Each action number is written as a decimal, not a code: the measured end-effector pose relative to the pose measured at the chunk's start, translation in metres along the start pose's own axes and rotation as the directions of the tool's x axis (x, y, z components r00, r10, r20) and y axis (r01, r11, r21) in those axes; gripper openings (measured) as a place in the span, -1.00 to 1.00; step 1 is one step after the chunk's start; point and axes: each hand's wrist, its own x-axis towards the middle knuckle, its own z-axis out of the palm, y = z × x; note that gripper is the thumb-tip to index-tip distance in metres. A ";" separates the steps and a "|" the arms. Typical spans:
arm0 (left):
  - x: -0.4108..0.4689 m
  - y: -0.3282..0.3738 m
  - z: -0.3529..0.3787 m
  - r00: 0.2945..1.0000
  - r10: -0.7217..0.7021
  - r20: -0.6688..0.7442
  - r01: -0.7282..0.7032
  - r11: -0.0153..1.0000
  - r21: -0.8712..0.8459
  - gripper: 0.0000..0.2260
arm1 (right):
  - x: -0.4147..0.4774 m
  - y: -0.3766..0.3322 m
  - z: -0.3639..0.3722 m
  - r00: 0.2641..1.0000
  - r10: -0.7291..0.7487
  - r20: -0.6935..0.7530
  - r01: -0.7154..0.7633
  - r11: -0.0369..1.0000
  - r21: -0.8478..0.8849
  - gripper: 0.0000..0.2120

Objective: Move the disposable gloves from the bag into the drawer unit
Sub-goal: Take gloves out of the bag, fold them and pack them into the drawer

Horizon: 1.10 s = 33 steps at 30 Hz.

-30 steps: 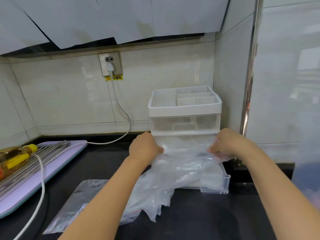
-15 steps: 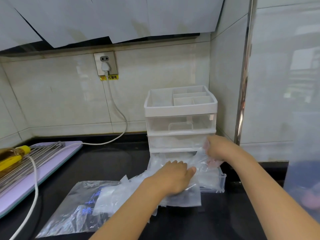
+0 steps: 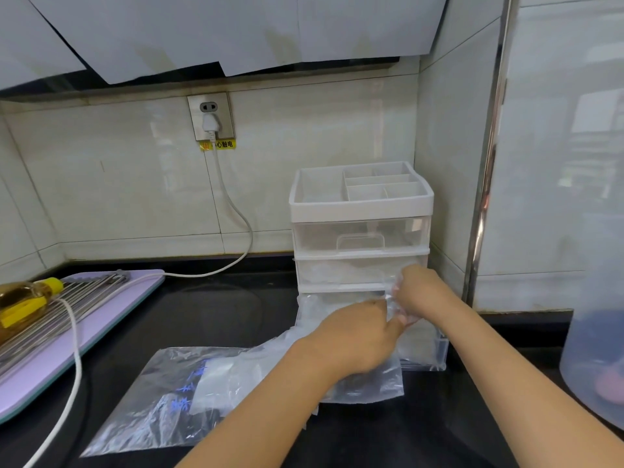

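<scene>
Gloves at centre frame, draped across the open bottom drawer.
The left hand lies on the clear pile, fingers curled and pinching the film; the right hand grips a bunched end just above, in front of the unit. The pile trails lower left onto the bag, flat on the counter.
</scene>
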 end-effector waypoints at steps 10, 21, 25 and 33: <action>0.001 -0.012 0.004 0.966 -0.158 0.207 0.141 0.986 0.094 -0.33 | -0.004 -0.005 -0.033 0.979 -0.023 0.205 0.031 0.999 -0.036 -0.49; 0.005 -0.005 0.008 0.988 -0.157 0.008 0.153 0.975 0.160 -0.42 | 0.002 0.001 -0.015 0.996 0.020 0.082 -0.019 1.000 -0.013 -0.80; 0.008 -0.009 0.011 0.968 -0.176 0.178 0.163 0.983 0.086 -0.35 | 0.004 -0.006 -0.002 0.979 0.156 0.132 -0.121 0.963 -0.241 -0.82; 0.011 -0.012 0.002 0.951 -0.229 0.208 0.246 0.967 -0.060 -0.59 | -0.002 -0.030 0.001 0.988 -0.128 0.090 0.127 0.992 0.013 -0.79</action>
